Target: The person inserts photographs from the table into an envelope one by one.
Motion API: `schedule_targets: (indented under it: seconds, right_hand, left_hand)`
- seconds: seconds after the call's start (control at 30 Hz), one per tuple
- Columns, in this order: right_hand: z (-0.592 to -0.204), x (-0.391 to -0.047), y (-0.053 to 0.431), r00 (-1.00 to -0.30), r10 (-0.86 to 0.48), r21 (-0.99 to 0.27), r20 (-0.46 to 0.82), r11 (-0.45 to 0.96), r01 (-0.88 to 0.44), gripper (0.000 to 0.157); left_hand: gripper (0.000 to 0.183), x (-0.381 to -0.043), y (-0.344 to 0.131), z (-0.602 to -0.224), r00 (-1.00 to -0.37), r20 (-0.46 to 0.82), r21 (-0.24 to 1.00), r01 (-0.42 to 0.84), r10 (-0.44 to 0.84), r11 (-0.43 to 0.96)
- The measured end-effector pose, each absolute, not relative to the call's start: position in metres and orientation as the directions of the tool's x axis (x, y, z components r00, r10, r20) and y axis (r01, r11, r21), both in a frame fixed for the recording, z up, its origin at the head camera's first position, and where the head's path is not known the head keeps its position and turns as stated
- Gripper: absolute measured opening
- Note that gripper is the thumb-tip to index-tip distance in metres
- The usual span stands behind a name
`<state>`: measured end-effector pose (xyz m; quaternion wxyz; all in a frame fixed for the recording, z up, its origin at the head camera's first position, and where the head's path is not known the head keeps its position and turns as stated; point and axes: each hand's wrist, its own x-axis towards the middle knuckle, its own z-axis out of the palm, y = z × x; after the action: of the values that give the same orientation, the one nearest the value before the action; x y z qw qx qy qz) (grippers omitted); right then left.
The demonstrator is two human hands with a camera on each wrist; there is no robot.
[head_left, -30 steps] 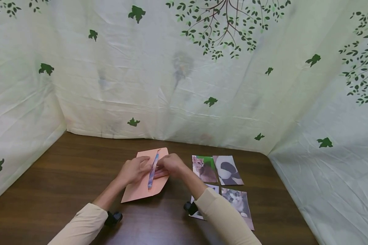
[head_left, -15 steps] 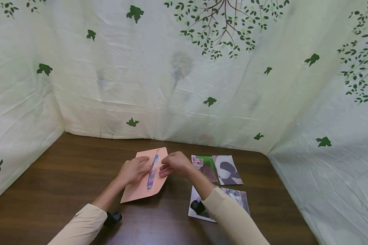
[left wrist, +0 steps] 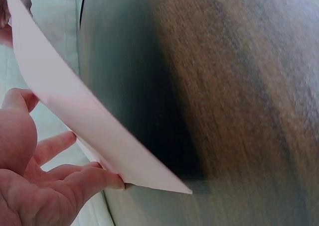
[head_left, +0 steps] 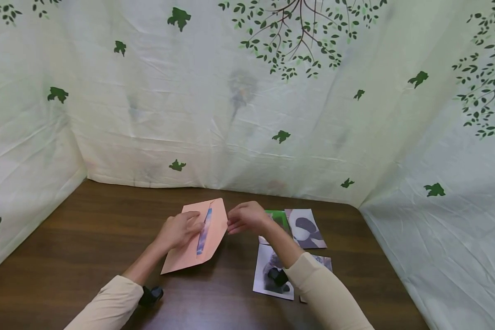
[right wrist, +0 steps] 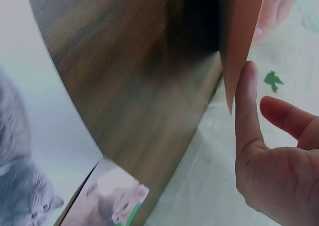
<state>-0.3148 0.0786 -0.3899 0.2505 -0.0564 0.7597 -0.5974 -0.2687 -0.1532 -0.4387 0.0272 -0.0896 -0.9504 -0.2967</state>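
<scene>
Head view. The left hand [head_left: 179,231] is gripping the pink envelope [head_left: 189,254], with its thumb and index finger lying across the upturned face. A blue-and-purple insert [head_left: 202,240] is showing lengthwise through the envelope's slit, just beside the left thumb tip. The right hand [head_left: 249,217] is remaining unloaded: its fingers are bending loosely at the envelope's right edge, across from the left grip. To the right of the right hand, the grey-and-white card [head_left: 309,229] and the green-backed card [head_left: 278,217] are lying side by side on the wooden table [head_left: 107,238]; the right forearm is partly covering the latter. Nearer the body than the right hand, the grey-animal card [head_left: 265,263] is lying partly behind the wrist device [head_left: 278,277], and a fourth card [head_left: 323,261] is mostly hiding behind the sleeve [head_left: 321,288].

Left wrist view. The left fingers are bearing on the envelope along one edge. The envelope is slanting away from this grip, over a dark shadow on the table.

Right wrist view. One right finger is extending straight to the envelope's edge; firm contact cannot be confirmed. A second digit is standing apart from it.
</scene>
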Motion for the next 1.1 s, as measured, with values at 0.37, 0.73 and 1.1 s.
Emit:
schedule_targets:
  seconds: [0.37, 0.73, 1.1]
  right_hand:
    - [-0.393, -0.318, 0.116, -0.887, -0.35, -0.934, -0.3, 0.298, 0.198, 0.031]
    - [-0.389, -0.32, 0.151, -0.905, -0.292, -0.911, -0.308, 0.363, 0.193, 0.035]
    - [-0.386, -0.32, 0.19, -0.915, -0.245, -0.892, -0.321, 0.404, 0.204, 0.037]
  left_hand:
    - [0.048, -0.268, -0.154, -0.441, -0.978, 0.12, 0.547, 0.209, 0.172, 0.81]
    - [0.051, -0.267, -0.153, -0.44, -0.982, 0.101, 0.552, 0.187, 0.157, 0.812]
    - [0.05, -0.266, -0.153, -0.438, -0.979, 0.12, 0.547, 0.206, 0.168, 0.811]
